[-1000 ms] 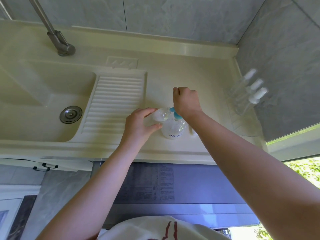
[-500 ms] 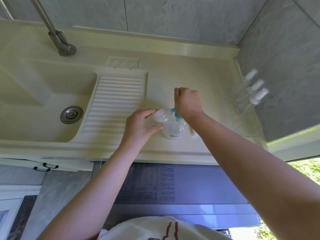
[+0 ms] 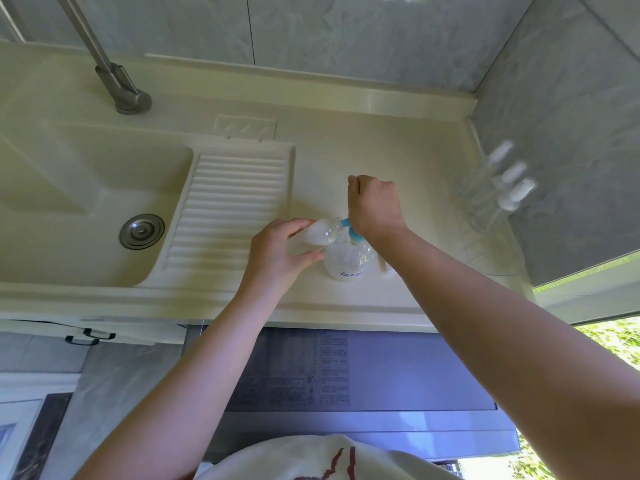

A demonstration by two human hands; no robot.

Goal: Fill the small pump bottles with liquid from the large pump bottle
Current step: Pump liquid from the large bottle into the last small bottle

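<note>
Almost nothing moved over the last second: the left hand (image 3: 277, 252) kept its fingers and thumb wrapped round the small pump bottle (image 3: 320, 232), tilted with its open mouth at the blue nozzle of the large pump bottle (image 3: 349, 261), which stood on the counter (image 3: 346, 161) right of the washboard (image 3: 228, 206). The right hand (image 3: 374, 206) stayed curled into a fist pressing down on the pump head, so filling looked mid-stroke, and the level in the small one couldn't be read. Three more small bottles (image 3: 491, 192) stood well apart by the right wall, apparently untouched.
</note>
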